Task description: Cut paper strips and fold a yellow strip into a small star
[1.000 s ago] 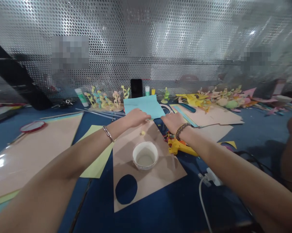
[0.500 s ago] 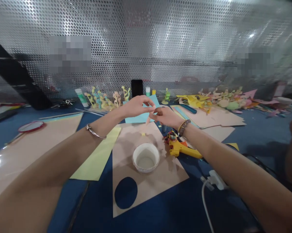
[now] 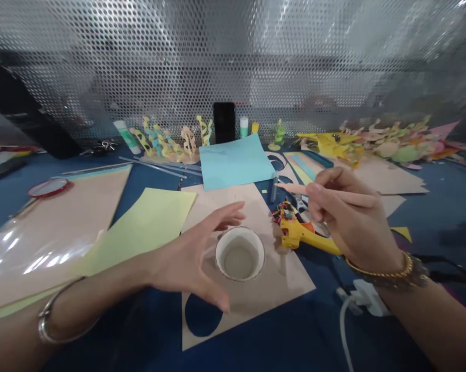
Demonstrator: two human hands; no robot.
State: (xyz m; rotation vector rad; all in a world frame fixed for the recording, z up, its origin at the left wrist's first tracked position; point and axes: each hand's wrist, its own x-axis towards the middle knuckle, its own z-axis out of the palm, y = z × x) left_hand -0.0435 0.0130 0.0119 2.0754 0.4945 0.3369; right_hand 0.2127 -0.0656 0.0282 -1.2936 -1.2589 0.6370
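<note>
My left hand point(image 3: 198, 256) is spread around the left side of a white round cup point(image 3: 239, 254), fingers apart and nothing held. The cup stands on a pinkish-beige sheet point(image 3: 252, 299) with a round hole cut near its front left corner. Over the yellow glue gun point(image 3: 306, 238), my right hand point(image 3: 345, 212) pinches a slim peach-coloured pencil-like stick point(image 3: 295, 188), its pointed end directed left. Whether the left fingers touch the cup is hard to tell.
Blue paper point(image 3: 235, 164) lies behind the cup, yellow paper point(image 3: 140, 227) to the left. A phone point(image 3: 224, 121), glue sticks and small paper figures point(image 3: 163, 142) stand along the back. A white plug with cable point(image 3: 367, 297) lies at right.
My hands have moved apart. The left came down beside the cup and opened; the right went right with the peach stick, which now shows clearly. The view has shifted slightly.
</note>
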